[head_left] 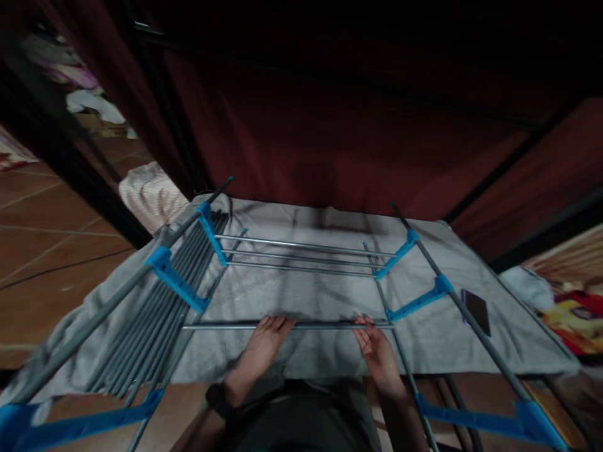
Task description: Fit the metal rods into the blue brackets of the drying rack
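Observation:
A grey metal rack frame (438, 276) with blue plastic connectors (176, 281) lies on a grey cloth (311, 295). My left hand (264, 345) and my right hand (374, 345) both grip one thin grey rod (325, 325) that runs crosswise in front of me, fingers curled over it. Three more rods (306, 257) are seated between blue connectors farther away. A bundle of loose grey rods (160, 320) lies at the left inside the frame.
A dark phone (477, 312) rests on the cloth at the right. A dark red curtain (358, 138) hangs behind. Tiled floor (51, 251) lies to the left, with a pale striped bundle (151, 196). Colourful fabric (572, 314) is at the far right.

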Tool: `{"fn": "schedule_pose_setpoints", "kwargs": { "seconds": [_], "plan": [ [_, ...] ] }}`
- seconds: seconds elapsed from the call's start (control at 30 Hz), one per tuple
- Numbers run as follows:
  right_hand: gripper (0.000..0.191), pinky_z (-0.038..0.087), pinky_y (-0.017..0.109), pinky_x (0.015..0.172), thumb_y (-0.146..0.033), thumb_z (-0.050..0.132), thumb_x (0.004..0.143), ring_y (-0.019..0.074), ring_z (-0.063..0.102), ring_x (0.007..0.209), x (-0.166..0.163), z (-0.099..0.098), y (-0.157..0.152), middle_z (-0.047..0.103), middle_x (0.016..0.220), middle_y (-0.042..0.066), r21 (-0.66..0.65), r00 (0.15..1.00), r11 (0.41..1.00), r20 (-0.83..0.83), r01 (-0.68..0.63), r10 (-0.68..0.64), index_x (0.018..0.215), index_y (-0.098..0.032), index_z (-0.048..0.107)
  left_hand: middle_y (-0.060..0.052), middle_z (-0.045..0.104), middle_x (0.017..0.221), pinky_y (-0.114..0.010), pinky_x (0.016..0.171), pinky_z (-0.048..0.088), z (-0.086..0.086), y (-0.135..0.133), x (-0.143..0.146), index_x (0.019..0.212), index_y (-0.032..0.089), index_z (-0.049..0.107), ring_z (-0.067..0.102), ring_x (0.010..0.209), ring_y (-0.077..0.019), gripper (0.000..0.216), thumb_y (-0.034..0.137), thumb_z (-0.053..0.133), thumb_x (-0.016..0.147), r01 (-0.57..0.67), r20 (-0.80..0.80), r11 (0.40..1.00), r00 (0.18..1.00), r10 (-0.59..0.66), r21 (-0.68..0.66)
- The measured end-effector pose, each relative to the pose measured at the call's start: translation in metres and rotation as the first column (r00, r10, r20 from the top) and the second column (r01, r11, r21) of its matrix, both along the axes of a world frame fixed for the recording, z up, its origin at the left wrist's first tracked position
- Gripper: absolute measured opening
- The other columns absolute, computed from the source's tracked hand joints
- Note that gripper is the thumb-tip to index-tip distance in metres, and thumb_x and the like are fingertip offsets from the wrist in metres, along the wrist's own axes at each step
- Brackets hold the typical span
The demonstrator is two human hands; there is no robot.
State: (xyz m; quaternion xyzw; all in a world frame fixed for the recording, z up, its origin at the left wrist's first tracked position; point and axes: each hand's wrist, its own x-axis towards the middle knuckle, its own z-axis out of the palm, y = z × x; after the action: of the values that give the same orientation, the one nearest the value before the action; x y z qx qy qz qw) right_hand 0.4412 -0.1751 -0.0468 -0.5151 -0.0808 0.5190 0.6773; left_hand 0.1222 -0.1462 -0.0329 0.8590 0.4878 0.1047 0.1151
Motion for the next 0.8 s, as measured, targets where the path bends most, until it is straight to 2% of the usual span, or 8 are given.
{"fn": "schedule_pose_setpoints", "kwargs": {
  "seconds": [0.17,0.33,0.5,0.67,0.8],
  "plan": [
    [0.027,0.064,0.041,0.09,-0.026,0.091,0.063,0.0265,0.077,0.094,-0.004,0.008,0.006,0.08,0.089,0.003,0.029,0.995,0.995,-0.025,0.093,-0.092,0.083,-0.025,0.073,-0.013,0.081,0.119,-0.045,0.105,0.052,-0.018,0.015,-0.029,0.127,0.025,0.079,0.075,0.112,-0.0303,0.054,0.01,0.039,0.093,-0.069,0.061,0.998,0.996,0.069,-0.002],
    [0.024,0.063,0.038,0.089,-0.028,0.088,0.069,0.025,0.076,0.097,-0.001,-0.002,0.007,0.08,0.093,0.004,0.054,0.99,0.989,-0.056,0.135,-0.132,0.086,-0.023,0.072,-0.012,0.084,0.114,-0.046,0.097,0.055,-0.012,0.025,-0.059,0.11,0.027,0.082,0.076,0.108,-0.0337,0.042,0.033,0.043,0.095,-0.165,0.102,0.986,0.981,0.164,0.006],
    [0.029,0.063,0.038,0.087,-0.031,0.091,0.067,0.0244,0.076,0.094,0.003,-0.008,0.006,0.081,0.096,0.006,0.055,0.985,0.985,-0.064,0.166,-0.163,0.087,-0.024,0.072,-0.014,0.082,0.119,-0.046,0.101,0.053,-0.003,0.021,-0.073,0.116,0.021,0.08,0.076,0.111,-0.0326,0.052,0.035,0.033,0.099,-0.173,0.042,0.985,0.984,0.172,0.011],
    [0.034,0.063,0.034,0.082,-0.037,0.094,0.063,0.0218,0.076,0.087,0.01,-0.009,0.007,0.079,0.089,0.003,0.019,0.975,0.976,-0.054,0.216,-0.215,0.076,-0.025,0.064,-0.018,0.08,0.123,-0.048,0.102,0.051,-0.01,0.019,-0.082,0.121,0.016,0.079,0.076,0.113,-0.0334,0.061,0.037,0.026,0.1,-0.176,-0.068,0.984,0.982,0.178,0.033],
    [0.043,0.063,0.031,0.077,-0.042,0.097,0.06,0.0199,0.076,0.083,0.018,-0.008,0.006,0.079,0.085,0.001,0.0,0.965,0.965,-0.027,0.261,-0.261,0.073,-0.026,0.06,-0.017,0.08,0.123,-0.048,0.102,0.05,-0.014,0.021,-0.094,0.123,0.017,0.079,0.075,0.113,-0.0331,0.064,0.036,0.022,0.102,-0.185,-0.127,0.981,0.973,0.191,0.061]
  ]
}}
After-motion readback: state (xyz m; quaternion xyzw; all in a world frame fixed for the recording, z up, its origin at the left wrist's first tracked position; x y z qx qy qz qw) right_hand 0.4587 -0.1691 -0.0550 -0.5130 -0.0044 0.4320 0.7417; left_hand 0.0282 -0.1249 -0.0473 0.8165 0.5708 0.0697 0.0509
